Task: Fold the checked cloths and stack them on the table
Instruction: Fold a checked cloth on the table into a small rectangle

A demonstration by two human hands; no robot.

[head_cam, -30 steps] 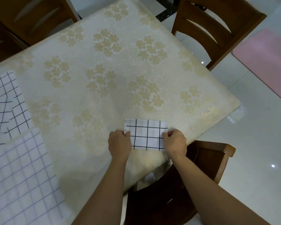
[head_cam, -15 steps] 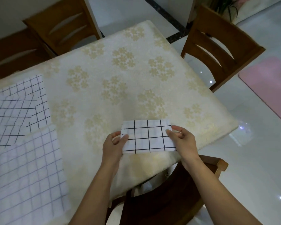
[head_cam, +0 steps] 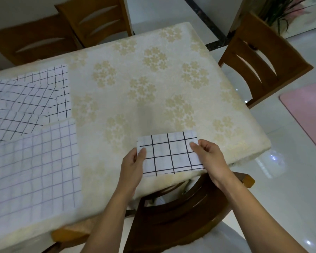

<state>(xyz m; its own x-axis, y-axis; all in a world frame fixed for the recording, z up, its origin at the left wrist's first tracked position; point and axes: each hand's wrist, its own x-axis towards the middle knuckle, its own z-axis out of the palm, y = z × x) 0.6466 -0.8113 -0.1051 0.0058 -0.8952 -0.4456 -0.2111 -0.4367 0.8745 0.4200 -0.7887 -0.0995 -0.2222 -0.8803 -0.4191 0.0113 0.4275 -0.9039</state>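
Note:
A small folded white cloth with black checks (head_cam: 169,153) is held just above the near edge of the table (head_cam: 139,84). My left hand (head_cam: 133,166) pinches its left edge, thumb on top. My right hand (head_cam: 209,158) pinches its right edge the same way. On the table's left lie unfolded checked cloths: one with dark lines (head_cam: 28,99), rumpled and overlapping, and nearer me one with pale purple lines (head_cam: 33,167) lying flat.
The table wears a cream cloth with gold flower patterns. Wooden chairs stand around it: one right below my arms (head_cam: 186,212), one at the right (head_cam: 263,57), two at the far side (head_cam: 97,19). A pink mat (head_cam: 308,114) lies on the glossy white floor.
Both hands lifted the folded cloth off the table surface, going from pressing on it to pinching its side edges. The camera view tilted up, showing more of the far chairs.

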